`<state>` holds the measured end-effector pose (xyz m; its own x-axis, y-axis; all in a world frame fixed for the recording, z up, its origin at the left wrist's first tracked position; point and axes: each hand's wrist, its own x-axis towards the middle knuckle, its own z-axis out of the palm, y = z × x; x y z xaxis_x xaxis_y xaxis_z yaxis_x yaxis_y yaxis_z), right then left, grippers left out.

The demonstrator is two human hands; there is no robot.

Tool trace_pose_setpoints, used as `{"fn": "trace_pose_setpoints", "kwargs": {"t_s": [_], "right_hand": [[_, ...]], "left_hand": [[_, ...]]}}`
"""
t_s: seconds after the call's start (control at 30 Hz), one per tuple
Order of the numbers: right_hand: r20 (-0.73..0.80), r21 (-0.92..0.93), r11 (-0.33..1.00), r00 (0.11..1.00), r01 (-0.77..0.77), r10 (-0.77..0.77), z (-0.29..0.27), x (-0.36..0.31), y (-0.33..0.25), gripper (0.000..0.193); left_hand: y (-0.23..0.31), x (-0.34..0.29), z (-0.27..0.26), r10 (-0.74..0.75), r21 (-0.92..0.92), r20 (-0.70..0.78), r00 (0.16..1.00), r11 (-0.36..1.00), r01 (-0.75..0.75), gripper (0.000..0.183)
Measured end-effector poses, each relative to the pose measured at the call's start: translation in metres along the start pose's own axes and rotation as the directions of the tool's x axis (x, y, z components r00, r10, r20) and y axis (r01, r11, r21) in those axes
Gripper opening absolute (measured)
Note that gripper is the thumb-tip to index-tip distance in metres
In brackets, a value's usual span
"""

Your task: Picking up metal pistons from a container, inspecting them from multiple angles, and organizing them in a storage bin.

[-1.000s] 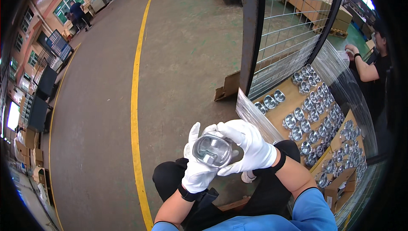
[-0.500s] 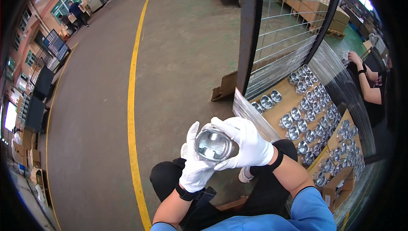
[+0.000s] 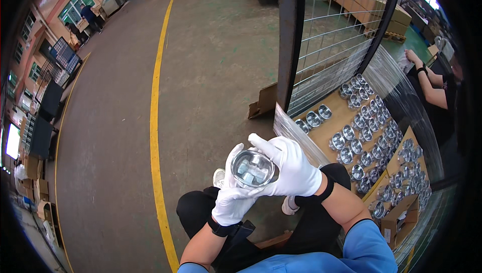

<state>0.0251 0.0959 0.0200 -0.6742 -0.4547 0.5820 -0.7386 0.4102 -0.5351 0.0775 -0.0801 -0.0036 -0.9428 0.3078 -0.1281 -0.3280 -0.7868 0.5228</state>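
Between my two white-gloved hands I hold a shiny metal engine piston (image 3: 252, 169), its hollow underside facing up at me. My left hand (image 3: 232, 197) is closed around its left and lower side. On the right side and top edge, my right hand (image 3: 293, 170) grips it with thumb and fingers. To my right, rows of similar pistons (image 3: 365, 122) stand on brown cardboard (image 3: 329, 132) inside a wire-mesh cage (image 3: 331, 37).
Clear plastic film (image 3: 401, 89) wraps the cage's sides. A small open carton (image 3: 401, 220) sits at its near corner. A co-worker's arm (image 3: 432, 84) shows beyond it. A yellow line (image 3: 155, 122) runs along the floor at left. My knees are below my hands.
The piston has tilted in my hands, so its inner ribs and bosses now show more clearly. My right fingers have shifted slightly on its rim.
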Motion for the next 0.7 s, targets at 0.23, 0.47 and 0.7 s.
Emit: {"fn": "trace_pose_setpoints", "kwargs": {"t_s": [0.23, 0.47, 0.7], "right_hand": [[0.001, -0.004, 0.997, 0.997, -0.082, 0.082, -0.005, -0.001, 0.0, 0.09], [-0.123, 0.16, 0.972, 0.974, -0.172, 0.192, -0.022, -0.015, 0.006, 0.078], [-0.622, 0.225, 0.687, 0.441, -0.691, 0.647, -0.186, -0.16, -0.048, 0.038]], "left_hand": [[0.001, 0.006, 0.005, -0.059, -0.105, 0.011, 0.998, 0.993, 0.06, 0.088], [-0.016, 0.02, 0.004, 0.149, -0.006, -0.044, 0.988, 0.989, -0.15, 0.06], [-0.021, 0.021, 0.036, -0.025, 0.601, 0.152, 0.988, 0.796, -0.072, 0.052]]}}
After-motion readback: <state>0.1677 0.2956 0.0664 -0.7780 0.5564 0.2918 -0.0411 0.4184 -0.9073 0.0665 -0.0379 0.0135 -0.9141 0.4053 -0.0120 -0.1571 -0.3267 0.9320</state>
